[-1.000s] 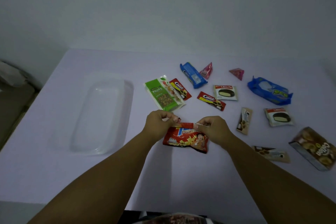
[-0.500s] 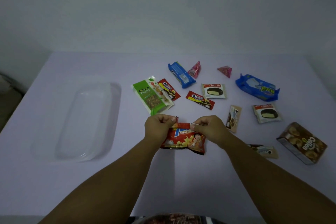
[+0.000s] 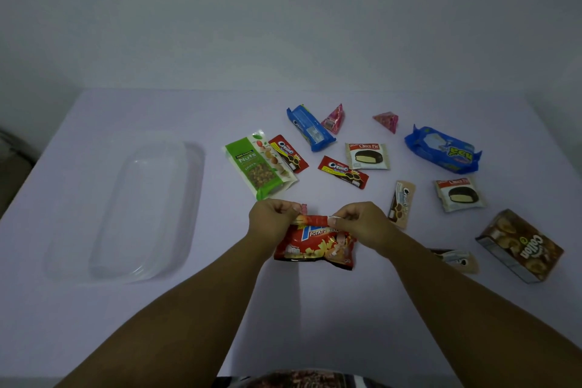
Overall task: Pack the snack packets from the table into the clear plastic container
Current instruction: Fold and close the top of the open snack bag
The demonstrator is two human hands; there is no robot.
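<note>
A red potato snack packet (image 3: 318, 246) hangs in front of me, just above the table. My left hand (image 3: 271, 219) pinches its top left corner and my right hand (image 3: 359, 219) pinches its top right corner. The clear plastic container (image 3: 126, 211) lies on the left side of the table, with nothing in it. Several other snack packets lie spread on the right half: a green nuts packet (image 3: 258, 164), two red cream biscuit packets (image 3: 343, 172), two Choco Pie packets (image 3: 367, 156) and a blue packet (image 3: 310, 127).
A larger blue packet (image 3: 442, 149), two pink pyramid packets (image 3: 333, 118), a beige biscuit packet (image 3: 400, 203) and a brown Collon box (image 3: 519, 246) lie to the right. Another beige packet (image 3: 456, 260) sits beside my right forearm. A pale wall rises behind the white table (image 3: 220, 309).
Both hands keep hold of the red packet's top edge; its body now hangs lower and more unfolded. The view has shifted slightly, little else differs.
</note>
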